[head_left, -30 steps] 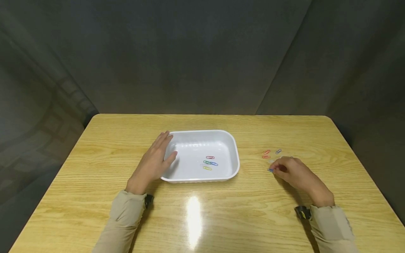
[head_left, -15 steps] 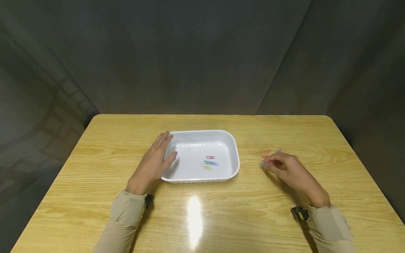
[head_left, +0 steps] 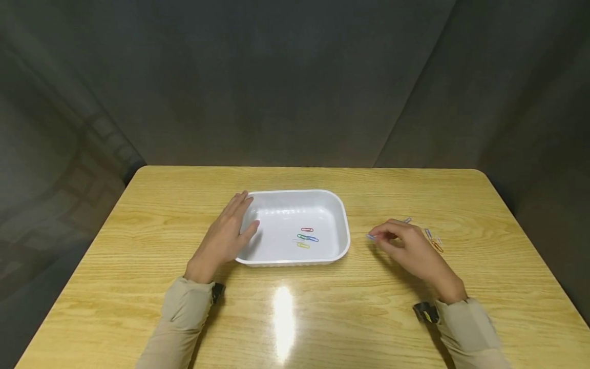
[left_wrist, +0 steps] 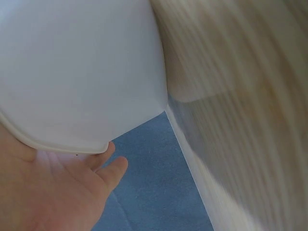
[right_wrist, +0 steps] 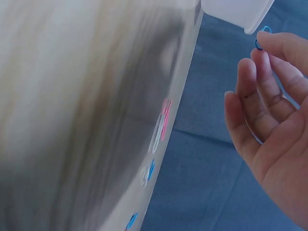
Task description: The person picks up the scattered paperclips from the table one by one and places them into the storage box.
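My left hand (head_left: 223, 238) rests over the left rim of the white plastic tray (head_left: 272, 241), fingers straight and thumb reaching inside. The left wrist view shows my palm (left_wrist: 57, 192) right against the tray's rim (left_wrist: 62, 150). Between thumb and index finger, my right hand (head_left: 412, 251) pinches a blue paper clip (head_left: 371, 237) above the table, a little right of the tray. The right wrist view has that clip (right_wrist: 266, 30) at the fingertips, the other fingers loosely bent. Inside the tray lie several paper clips: red (head_left: 307, 229), green (head_left: 301, 237), blue (head_left: 313, 239), yellow (head_left: 302, 245) and a pale one.
More loose clips lie right of the tray, among them a blue one (head_left: 428, 234), an orange one (head_left: 437, 246) and a white one (head_left: 439, 240). Another clip (head_left: 407, 220) shows behind my right hand. A dark curtain (head_left: 295, 102) hangs past the table's back edge.
My right hand has lifted the blue paper clip from among the loose clips and carried it left toward the tray. The left hand and tray stay where they were.
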### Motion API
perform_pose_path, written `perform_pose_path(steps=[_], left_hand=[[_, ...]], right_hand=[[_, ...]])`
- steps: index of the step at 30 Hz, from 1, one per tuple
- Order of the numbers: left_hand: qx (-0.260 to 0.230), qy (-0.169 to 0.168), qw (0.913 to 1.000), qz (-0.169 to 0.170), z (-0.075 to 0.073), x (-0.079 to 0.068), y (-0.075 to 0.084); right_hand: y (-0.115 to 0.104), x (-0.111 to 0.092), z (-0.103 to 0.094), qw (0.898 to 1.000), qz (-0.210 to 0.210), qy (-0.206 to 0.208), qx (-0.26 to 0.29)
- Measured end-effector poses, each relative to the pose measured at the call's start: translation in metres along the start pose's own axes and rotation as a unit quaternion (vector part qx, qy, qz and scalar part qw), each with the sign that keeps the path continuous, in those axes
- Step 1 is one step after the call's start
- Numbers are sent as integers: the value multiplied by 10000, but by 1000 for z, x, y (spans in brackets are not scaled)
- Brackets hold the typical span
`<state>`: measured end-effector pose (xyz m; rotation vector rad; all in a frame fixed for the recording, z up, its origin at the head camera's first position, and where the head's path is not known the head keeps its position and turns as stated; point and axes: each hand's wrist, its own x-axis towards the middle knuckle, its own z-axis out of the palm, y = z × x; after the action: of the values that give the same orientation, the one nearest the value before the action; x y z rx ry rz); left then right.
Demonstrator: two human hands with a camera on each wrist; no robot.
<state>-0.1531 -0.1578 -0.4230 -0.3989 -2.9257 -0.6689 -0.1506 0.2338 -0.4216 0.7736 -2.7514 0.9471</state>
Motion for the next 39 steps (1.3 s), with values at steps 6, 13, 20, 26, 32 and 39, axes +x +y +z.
perform_pose_path(steps=[6,13,20,26,32,39], left_hand=[[1,6,10000,15,0,0,0],[7,53,10000,28,0,0,1],[-5,46,10000,24,0,0,1],[-22,33,10000,40,0,0,0],[-14,-13,10000,-17,-1,0,0],[-23,-18,10000,-25,0,0,-1]], right_hand=[[-9,8,0,10000,-45,-35,-7],[-22,17,-1,9999,-140,30,64],[-36,28,1,9995,-288,-46,114],[-44,36,5,9986,-415,-71,335],[-51,42,11,9976,-499,-133,468],[-60,49,21,9964,-517,-343,575]])
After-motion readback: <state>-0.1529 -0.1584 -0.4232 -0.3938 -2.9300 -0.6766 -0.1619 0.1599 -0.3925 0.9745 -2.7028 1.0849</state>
